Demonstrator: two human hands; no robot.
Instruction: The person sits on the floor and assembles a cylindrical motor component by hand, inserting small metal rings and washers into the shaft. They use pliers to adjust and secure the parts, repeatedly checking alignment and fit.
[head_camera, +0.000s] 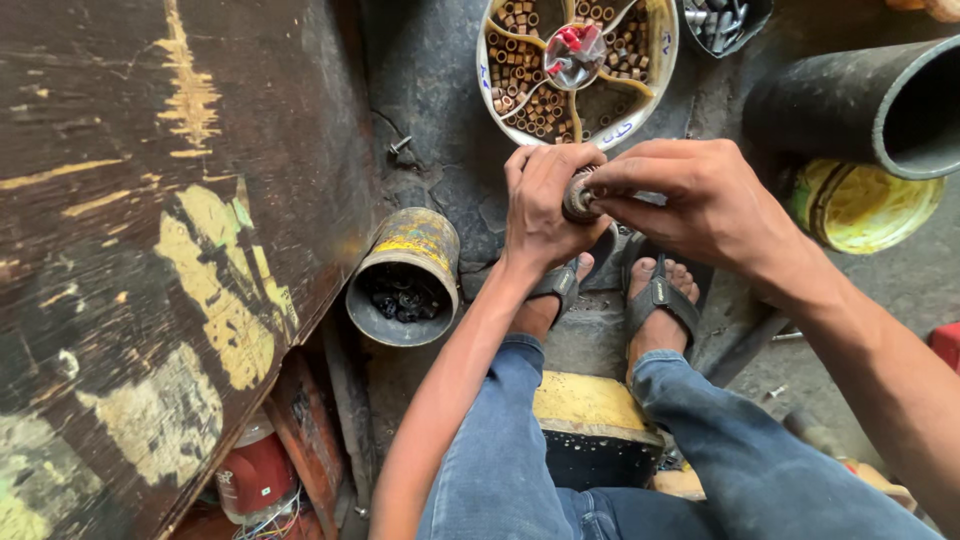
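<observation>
while both hands meet above the sandalled feet, the left hand (540, 205) wraps its curled fingers (532, 165) around a small round metal part (580, 197), clamped on it from the left. the right hand (700, 200) pinches the same part's near end, thumb and forefinger tips pressed together on it. the part is mostly hidden; its long axis seems to run left to right, with a ribbed face toward the right hand. just beyond lies a divided white bowl (660, 70) of small brass sleeves. a rusty tin can (405, 275) of dark bits stands left of the wrist.
</observation>
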